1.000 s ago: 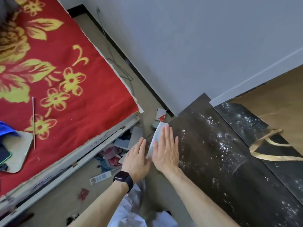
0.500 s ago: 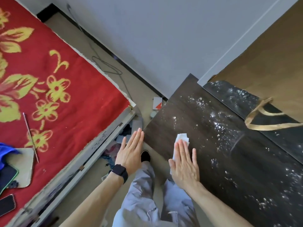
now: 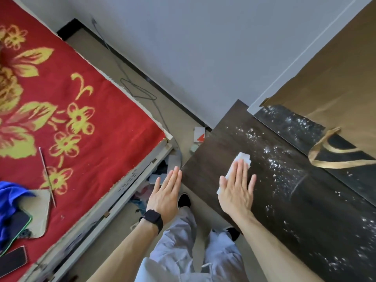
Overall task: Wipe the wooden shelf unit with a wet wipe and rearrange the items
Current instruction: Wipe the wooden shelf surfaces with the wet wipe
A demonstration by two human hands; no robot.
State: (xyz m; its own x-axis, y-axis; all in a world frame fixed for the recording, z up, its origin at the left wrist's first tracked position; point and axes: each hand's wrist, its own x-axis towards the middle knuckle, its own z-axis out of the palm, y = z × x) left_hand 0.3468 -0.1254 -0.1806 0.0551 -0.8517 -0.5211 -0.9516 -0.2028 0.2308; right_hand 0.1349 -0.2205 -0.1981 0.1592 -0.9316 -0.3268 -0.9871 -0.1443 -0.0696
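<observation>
Two bare hands at lower centre, right hand [image 3: 236, 192] flat, fingers straight, pressing a white wet wipe [image 3: 242, 159] onto the white-speckled dark wooden shelf unit [image 3: 213, 159] at centre right, left hand [image 3: 166, 192] released, holding nothing, beside its edge

A black smartwatch [image 3: 152, 219] circles the wrist of the left hand [image 3: 164, 194]; both forearms are bare. The person wears loose pale grey trousers [image 3: 177, 247] and 2 black shoes [image 3: 184, 200].
</observation>
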